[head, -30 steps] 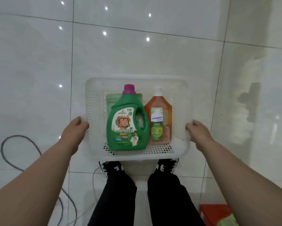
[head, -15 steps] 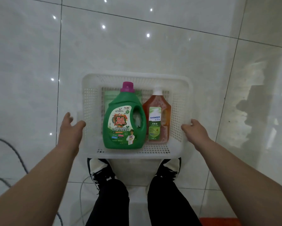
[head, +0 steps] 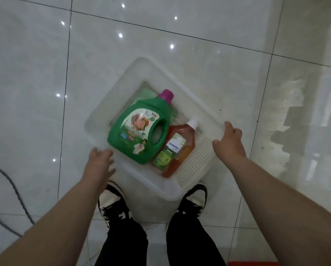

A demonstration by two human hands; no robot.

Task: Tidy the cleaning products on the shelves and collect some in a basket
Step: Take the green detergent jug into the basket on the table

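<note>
Nearest me, black trouser legs and two shoes (head: 113,204) stand on the pale tiled floor (head: 36,73). One corner of the white basket (head: 172,195) points in between them. The basket sits askew, its long axis running from near right to far left. My left hand (head: 100,162), blurred, reaches over its near-left rim with loose fingers that hold nothing. My right hand (head: 230,143) spreads wide at the right corner, though I cannot tell if it touches. Inside lie a green bottle (head: 139,129) and an amber bottle (head: 177,148). A dark cable (head: 13,189) trails to the left.
</note>
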